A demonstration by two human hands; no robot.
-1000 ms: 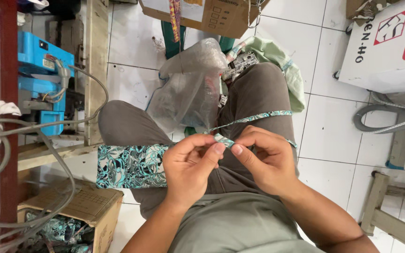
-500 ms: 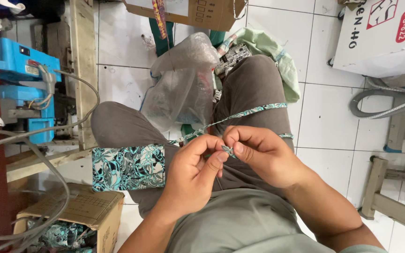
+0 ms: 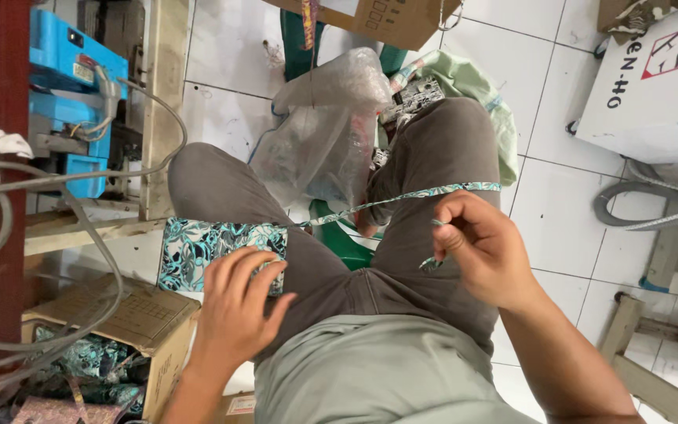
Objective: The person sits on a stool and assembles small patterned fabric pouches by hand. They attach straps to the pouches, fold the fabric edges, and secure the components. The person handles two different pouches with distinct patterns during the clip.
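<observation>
your left hand (image 3: 237,302) flat, fingers spread, on teal patterned fabric piece (image 3: 198,250) over thigh. right hand (image 3: 484,247) pinched on fabric strip (image 3: 402,196). risk: strip slips if pinch loosens.

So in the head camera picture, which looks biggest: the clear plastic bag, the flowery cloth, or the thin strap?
1. Clear plastic bag
2. Flowery cloth, partly under the left hand
3. Thin strap, long but very narrow
</observation>
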